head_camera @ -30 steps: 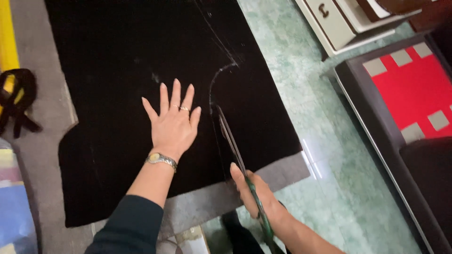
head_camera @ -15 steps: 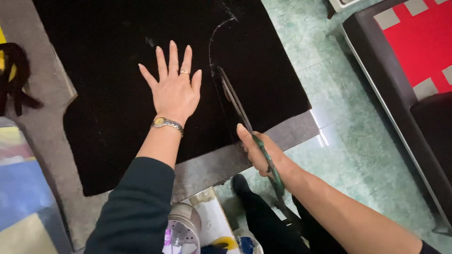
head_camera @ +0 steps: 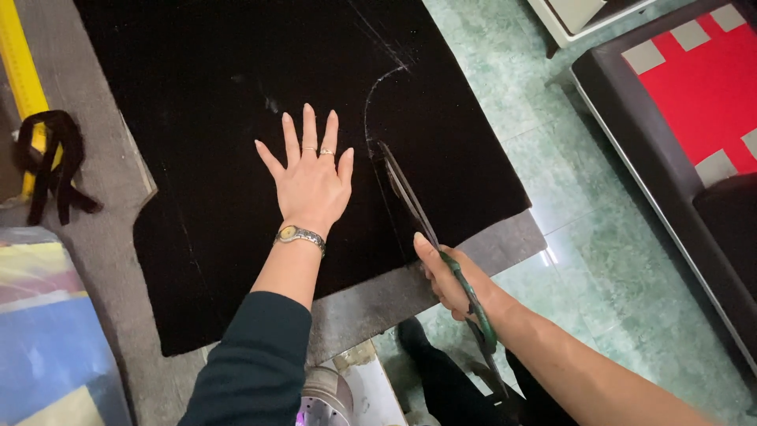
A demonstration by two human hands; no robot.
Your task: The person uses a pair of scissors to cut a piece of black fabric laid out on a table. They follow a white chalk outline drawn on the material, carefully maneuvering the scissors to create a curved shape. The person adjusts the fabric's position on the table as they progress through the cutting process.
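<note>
A large piece of black fabric point(head_camera: 236, 142) lies spread flat over a grey surface point(head_camera: 102, 260), covering most of it; the fabric's near edge stops short of the surface's near edge, leaving a grey strip bare along the front and at the near right corner. A curved white chalk line point(head_camera: 374, 91) is drawn on the fabric toward its right side.

The left hand point(head_camera: 311, 185) lies palm down on the fabric, near its middle, fingers spread and pressing flat; its grip is apart and holds nothing. Rings show on two fingers, and a metal wristwatch point(head_camera: 300, 235) sits on the wrist above a dark sleeve point(head_camera: 252, 363).

The right hand point(head_camera: 445, 276) is at the fabric's near right edge, its grip clamped on the green handles of long scissors point(head_camera: 414, 209). The dark blades run from the hand up into the fabric, just to the right of the left hand, pointing toward the lower end of the chalk line. Whether the blades stand apart or together cannot be told against the black cloth.

At the surface's left edge lies a yellow ruler point(head_camera: 20, 67) with a knotted black strip point(head_camera: 51, 158) over it. A colourful cloth point(head_camera: 47, 331) lies at the near left corner. Beyond the right edge is a green tiled floor point(head_camera: 599, 252) and a dark piece of furniture with a red top point(head_camera: 694, 87).
</note>
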